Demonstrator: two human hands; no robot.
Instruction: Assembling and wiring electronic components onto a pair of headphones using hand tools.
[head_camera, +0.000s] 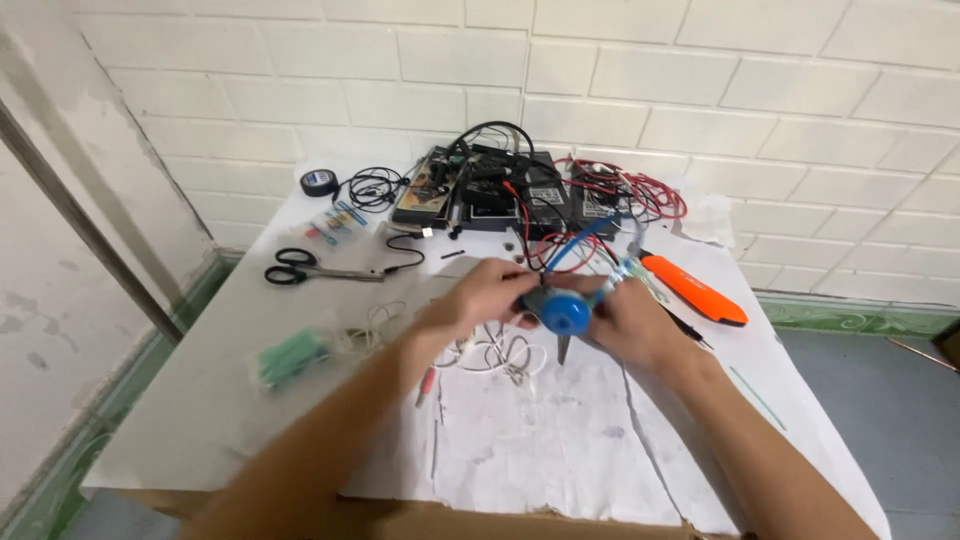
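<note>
Over the middle of the white table (200, 420), the left hand (478, 298) and the right hand (630, 320) meet, both closed on a round blue tool (562, 313) with a metal tip pointing down. Black scissors (300, 268) lie well to the left, an orange tool (695, 288) near the right, and 1 roll of black tape (318, 182) sits near the wall.

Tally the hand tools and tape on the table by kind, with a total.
Scissors, black handles: 1
Roll of black tape: 1
Orange-handled tool: 1
Blue-handled tool, gripped by left hand and right hand: 1
Total: 4
</note>
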